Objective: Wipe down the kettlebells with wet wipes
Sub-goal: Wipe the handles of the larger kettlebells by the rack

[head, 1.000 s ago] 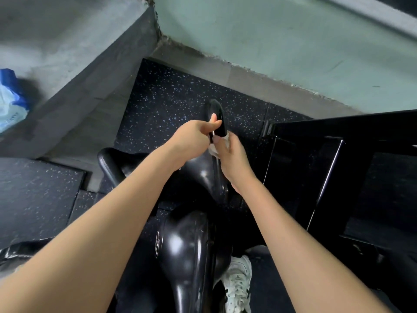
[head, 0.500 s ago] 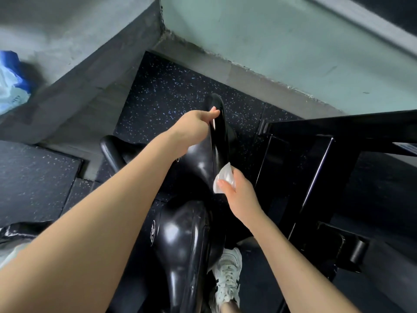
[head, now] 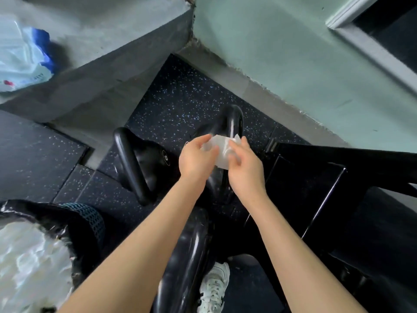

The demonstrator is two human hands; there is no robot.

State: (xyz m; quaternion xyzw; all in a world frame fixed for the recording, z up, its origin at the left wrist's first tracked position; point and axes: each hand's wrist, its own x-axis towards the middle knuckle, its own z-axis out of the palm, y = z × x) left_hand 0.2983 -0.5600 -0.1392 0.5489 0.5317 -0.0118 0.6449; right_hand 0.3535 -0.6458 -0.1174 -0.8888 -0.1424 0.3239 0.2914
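**Wipe held between both hands above the kettlebells**

Speckled black rubber floor (head: 180, 93) ran up to a pale green wall (head: 282, 53) with a rough grey base. You had both hands off the iron. Your left hand (head: 195, 158) and right hand (head: 244, 168) each pinched an edge of the wet wipe (head: 220, 146) with thumb and fingertips, other fingers loosely curled, the sheet stretched between them just above the far kettlebell (head: 229, 119).

Judgement: you were between strokes, spreading or refolding the wipe for a clean face. Next move called for one hand to steady a handle while the other pressed the wipe around it.

Wipe: thin, translucent white, limp, creased. Kettlebells: glossy black, smooth, rounded bodies with thick looped handles. A second kettlebell (head: 144, 159), marked with a small white emblem, stood to the left; a third (head: 187, 256) sat nearest you, beside a white laced shoe (head: 213, 288). Bin with shiny black liner (head: 74, 224) at lower left, crumpled white stuff inside.
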